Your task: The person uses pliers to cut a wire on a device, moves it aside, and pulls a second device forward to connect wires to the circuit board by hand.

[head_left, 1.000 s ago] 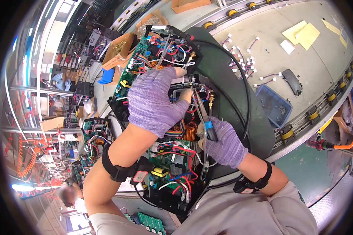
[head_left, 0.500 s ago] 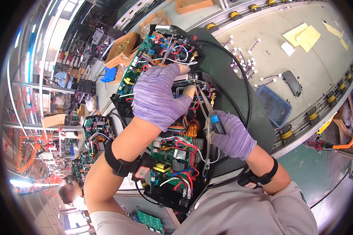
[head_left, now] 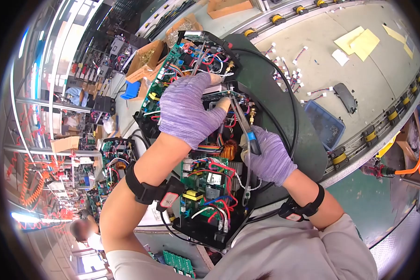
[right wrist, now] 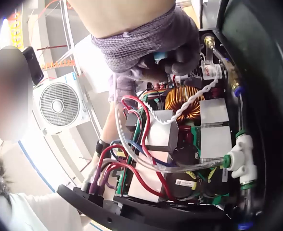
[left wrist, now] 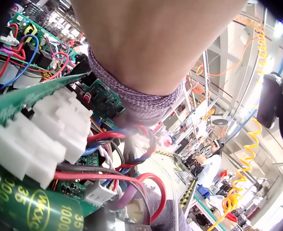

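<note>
My gloved left hand [head_left: 186, 109] reaches over an opened electronic unit and grips its upper end panel [head_left: 213, 90]. The fingers are beyond the panel and the thumb is on the inner side. My gloved right hand [head_left: 270, 156] holds long-nose pliers [head_left: 251, 136] with a blue-and-black handle. Their slim metal nose reaches up to the panel, right beside the left thumb. A clear tube [head_left: 246, 186] runs past the right hand; in the right wrist view it joins a white tee fitting [right wrist: 242, 161]. A copper coil [right wrist: 182, 103] and red wires lie inside the unit.
A second opened unit [head_left: 172, 70] stands just beyond. Black cables [head_left: 294, 116] cross the dark green mat [head_left: 266, 86]. Right of it are loose wire connectors [head_left: 284, 70], a blue tray [head_left: 324, 126] and a roller rail [head_left: 371, 135]. Cardboard boxes [head_left: 144, 58] stand at the back left.
My right hand and the pliers shift slightly outward, then back in toward the unit. The left hand keeps its grip on the panel, with only small movement.
</note>
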The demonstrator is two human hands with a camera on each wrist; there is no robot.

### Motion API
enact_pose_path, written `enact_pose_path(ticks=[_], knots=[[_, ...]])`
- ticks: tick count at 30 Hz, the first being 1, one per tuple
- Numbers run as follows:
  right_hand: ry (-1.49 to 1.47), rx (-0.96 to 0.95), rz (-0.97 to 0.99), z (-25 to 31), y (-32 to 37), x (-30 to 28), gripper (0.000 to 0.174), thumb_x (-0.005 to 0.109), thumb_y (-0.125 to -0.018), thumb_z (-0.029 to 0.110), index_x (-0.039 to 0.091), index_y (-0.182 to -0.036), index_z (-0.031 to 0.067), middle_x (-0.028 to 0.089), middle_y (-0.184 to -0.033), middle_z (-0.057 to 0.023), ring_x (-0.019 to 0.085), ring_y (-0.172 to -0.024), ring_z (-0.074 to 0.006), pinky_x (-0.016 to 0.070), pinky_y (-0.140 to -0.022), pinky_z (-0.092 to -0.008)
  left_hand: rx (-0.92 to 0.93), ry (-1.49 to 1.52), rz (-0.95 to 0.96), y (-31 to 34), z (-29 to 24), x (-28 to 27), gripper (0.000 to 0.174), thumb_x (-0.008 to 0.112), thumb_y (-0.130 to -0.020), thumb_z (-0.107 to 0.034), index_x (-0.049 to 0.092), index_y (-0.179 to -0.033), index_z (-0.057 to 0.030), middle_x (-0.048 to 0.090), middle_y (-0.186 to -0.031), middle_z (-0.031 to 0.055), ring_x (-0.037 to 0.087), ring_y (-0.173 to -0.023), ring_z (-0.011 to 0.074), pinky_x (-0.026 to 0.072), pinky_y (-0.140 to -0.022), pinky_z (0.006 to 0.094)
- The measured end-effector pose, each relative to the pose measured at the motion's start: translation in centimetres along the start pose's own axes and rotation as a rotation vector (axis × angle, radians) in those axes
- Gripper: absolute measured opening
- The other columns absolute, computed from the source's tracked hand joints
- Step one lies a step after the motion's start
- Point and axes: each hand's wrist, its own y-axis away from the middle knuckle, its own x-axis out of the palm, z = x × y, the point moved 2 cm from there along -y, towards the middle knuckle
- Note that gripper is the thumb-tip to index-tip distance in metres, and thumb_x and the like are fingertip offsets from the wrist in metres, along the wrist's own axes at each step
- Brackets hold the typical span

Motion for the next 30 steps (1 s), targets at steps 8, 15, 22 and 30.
enact_pose_path(ticks=[8,15,22,30], knots=[[0.116,0.006,0.013,-0.1,1.0,-1.4,0.072,0.069,-0.075,0.022,0.042,-0.133,-0.0105,0.062,-0.095,-0.0278,0.063,-0.092,-0.0402,0.0507,-0.082,-0.0436,0.05,-0.043,0.022,0.0,0.4,-0.3,0.039,0.081,-0.071,-0.021,0.069,-0.104,-0.0065,0.069,-0.094,0.0133,0.066,-0.09,0.0296,0.0521,-0.08,0.037],[0.171,-0.034,-0.003,1.1,1.4,-2.0,0.067,0.068,-0.076,0.023,0.044,-0.13,-0.0084,0.062,-0.089,-0.0264,0.062,-0.087,-0.0412,0.0496,-0.079,-0.0458,0.103,-0.111,0.071,0.1,0.0,-0.6,0.039,0.081,-0.072,-0.021,0.069,-0.107,-0.0088,0.069,-0.093,0.013,0.066,-0.088,0.0302,0.0516,-0.079,0.0376],[0.081,-0.01,0.043,1.0,1.1,-1.6,0.068,0.068,-0.076,0.023,0.043,-0.13,-0.0108,0.063,-0.093,-0.0281,0.062,-0.091,-0.0421,0.0495,-0.081,-0.0449,0.172,-0.102,0.0,0.2,0.4,-0.3,0.039,0.08,-0.07,-0.018,0.068,-0.106,-0.0074,0.068,-0.089,0.0128,0.066,-0.084,0.03,0.0517,-0.076,0.0379],[-0.027,-0.035,0.051,-0.4,0.8,-0.5,0.071,0.067,-0.077,0.024,0.042,-0.132,-0.0128,0.061,-0.106,-0.031,0.062,-0.099,-0.0416,0.0498,-0.087,-0.0422,0.157,-0.089,-0.039,0.3,0.4,0.0,0.036,0.078,-0.069,-0.026,0.069,-0.101,-0.012,0.066,-0.083,0.0119,0.063,-0.079,0.0333,0.0505,-0.076,0.043]])
